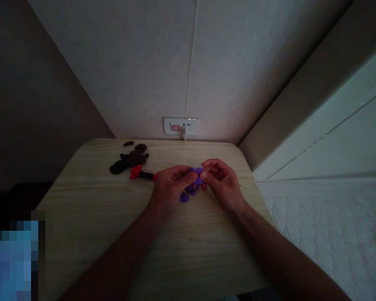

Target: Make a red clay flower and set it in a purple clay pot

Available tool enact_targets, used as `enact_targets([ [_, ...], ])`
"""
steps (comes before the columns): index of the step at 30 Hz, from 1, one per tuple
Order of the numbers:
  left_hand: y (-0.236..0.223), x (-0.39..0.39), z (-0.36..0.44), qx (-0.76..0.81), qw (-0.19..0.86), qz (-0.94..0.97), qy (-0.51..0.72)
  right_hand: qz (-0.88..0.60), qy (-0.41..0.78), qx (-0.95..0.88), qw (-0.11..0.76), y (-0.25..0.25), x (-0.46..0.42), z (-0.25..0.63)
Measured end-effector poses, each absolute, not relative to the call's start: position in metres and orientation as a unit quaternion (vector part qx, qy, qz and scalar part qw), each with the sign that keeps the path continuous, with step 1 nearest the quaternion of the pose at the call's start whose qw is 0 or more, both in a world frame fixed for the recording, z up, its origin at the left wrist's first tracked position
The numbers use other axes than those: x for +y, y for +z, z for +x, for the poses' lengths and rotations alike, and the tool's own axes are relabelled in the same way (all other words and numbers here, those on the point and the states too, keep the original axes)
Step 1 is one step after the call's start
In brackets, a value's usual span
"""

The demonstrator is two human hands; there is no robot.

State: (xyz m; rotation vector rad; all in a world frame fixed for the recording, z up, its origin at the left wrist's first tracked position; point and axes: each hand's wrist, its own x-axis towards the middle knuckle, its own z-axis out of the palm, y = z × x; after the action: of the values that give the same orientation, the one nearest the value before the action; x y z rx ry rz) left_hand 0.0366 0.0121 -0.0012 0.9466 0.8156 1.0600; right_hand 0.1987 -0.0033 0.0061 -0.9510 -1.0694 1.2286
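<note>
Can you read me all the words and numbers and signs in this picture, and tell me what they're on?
No words or numbers can be read here.
Wall socket: its small red-edged square may bear a mark, but it is too small and blurred to read.
Purple piece between the left hand and the right hand: no lettering shows.
Blocky patch, lower left: nothing readable.

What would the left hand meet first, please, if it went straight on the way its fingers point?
Past the purple piece that it pinches, the left hand would probably meet the right hand first, as that faces it across the piece; depth is hard to judge.
</note>
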Motion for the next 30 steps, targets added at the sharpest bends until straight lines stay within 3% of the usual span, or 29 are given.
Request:
enact_targets([
  [3,-0.004,0.013,0.040,0.374,0.669,0.399,0.504,-0.437,0.421,-0.504,0.615,0.006,-0.005,0.199],
  [8,0.000,0.012,0.042,0.377,0.624,0.409,0.549,-0.436,0.243,-0.636,0.588,0.004,-0.011,0.199],
  [21,0.013,0.012,0.035,0.381,0.605,0.457,0.530,-0.439,0.230,-0.669,0.554,0.009,-0.018,0.197],
  [30,0.014,0.011,0.027,0.343,0.436,0.659,0.508,-0.426,0.154,-0.740,0.497,0.015,-0.014,0.206],
])
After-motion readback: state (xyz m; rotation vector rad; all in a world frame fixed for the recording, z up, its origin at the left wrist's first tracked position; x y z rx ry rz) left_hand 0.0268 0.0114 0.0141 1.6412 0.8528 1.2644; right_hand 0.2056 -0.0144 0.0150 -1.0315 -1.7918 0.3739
